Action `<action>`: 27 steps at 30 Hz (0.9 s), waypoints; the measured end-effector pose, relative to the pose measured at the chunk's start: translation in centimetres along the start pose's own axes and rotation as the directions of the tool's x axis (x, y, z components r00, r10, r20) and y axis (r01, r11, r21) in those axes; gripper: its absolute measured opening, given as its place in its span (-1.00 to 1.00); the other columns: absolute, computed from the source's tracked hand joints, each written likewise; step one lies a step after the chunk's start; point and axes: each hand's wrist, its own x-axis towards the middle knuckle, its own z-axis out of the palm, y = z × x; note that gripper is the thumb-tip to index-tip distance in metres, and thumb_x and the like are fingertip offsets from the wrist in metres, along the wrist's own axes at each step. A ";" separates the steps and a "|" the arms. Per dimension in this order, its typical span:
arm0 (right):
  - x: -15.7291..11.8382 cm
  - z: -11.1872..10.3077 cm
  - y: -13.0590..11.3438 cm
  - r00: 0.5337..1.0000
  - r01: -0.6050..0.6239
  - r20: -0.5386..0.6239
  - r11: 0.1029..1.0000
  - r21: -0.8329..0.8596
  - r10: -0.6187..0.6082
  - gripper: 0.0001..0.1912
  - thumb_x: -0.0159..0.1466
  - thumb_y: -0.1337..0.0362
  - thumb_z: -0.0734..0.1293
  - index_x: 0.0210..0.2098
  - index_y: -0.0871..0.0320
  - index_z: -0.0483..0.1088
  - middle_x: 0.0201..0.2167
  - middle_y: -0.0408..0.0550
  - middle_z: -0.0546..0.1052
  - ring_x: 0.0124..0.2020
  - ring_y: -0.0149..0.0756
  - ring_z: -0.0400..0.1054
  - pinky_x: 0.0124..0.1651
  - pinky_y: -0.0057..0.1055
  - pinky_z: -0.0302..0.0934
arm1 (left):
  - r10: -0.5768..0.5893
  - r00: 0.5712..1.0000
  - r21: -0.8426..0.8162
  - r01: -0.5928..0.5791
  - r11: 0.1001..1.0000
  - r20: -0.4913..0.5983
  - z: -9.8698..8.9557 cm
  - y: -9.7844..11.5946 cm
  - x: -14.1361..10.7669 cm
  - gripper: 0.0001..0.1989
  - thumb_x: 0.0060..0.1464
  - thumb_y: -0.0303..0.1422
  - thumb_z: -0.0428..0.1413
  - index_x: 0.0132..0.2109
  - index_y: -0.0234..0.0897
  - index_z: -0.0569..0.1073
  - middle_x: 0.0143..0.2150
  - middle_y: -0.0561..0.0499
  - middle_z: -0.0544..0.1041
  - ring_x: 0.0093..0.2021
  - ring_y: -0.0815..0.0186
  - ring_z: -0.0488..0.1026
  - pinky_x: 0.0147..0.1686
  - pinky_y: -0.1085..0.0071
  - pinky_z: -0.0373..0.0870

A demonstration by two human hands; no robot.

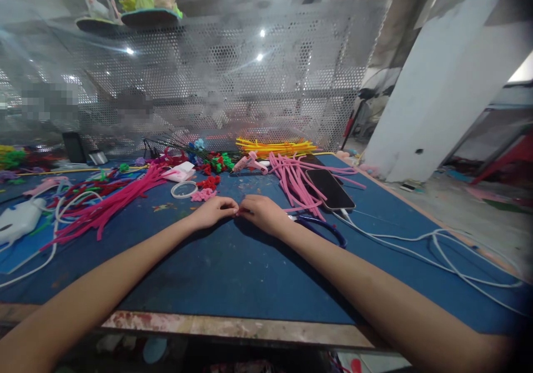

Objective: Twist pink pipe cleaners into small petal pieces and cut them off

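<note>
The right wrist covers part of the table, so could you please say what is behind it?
A dark blue handle and pink stems show just behind the right wrist; whatever it covers cannot be seen.

A smartphone (332,189) with white cable (387,236) lies right of centre; perforated metal panel (233,73) spans the upper frame.

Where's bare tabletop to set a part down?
Largest: blue tabletop between left forearm, right forearm and front edge. Smaller: between left forearm and magenta stems. Crowded: back, around glue gun and yellow stems; right, around phone.
</note>
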 end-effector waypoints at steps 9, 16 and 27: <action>0.3 0.5 1.1 0.959 -0.265 0.037 0.839 0.475 0.282 -0.78 0.05 0.22 0.33 -0.61 0.24 0.35 -0.67 -0.18 0.32 -0.59 -0.48 0.14 -0.51 -0.51 -0.05 | 0.053 0.993 0.124 -0.040 0.992 -0.110 0.8 0.8 -0.6 -0.83 0.04 -0.33 0.00 -0.37 -0.33 0.43 -0.40 0.04 0.46 -0.36 0.34 0.34 -0.32 0.46 0.20; 0.4 -0.2 0.4 0.868 -0.424 0.194 0.478 0.769 0.457 -0.75 -0.09 0.15 0.36 -0.57 0.21 0.30 -0.71 -0.25 0.25 -0.71 -0.57 -0.02 -0.65 -0.54 -0.18 | 0.141 0.938 0.250 -0.062 0.966 -0.315 1.4 2.1 -1.2 -0.82 0.09 -0.31 -0.01 -0.34 -0.30 0.43 -0.30 0.00 0.48 -0.20 0.26 0.33 -0.15 0.36 0.16; 0.8 -0.9 -1.2 0.838 -0.438 0.230 0.360 0.824 0.494 -0.80 0.06 0.21 0.24 -0.56 0.15 0.13 -0.72 -0.34 0.08 -0.75 -0.58 -0.14 -0.68 -0.57 -0.18 | 0.205 0.878 0.374 -0.033 0.927 -0.433 1.6 2.6 -1.1 -0.82 0.12 -0.31 -0.03 -0.31 -0.27 0.42 -0.29 0.00 0.50 -0.21 0.26 0.34 -0.16 0.35 0.18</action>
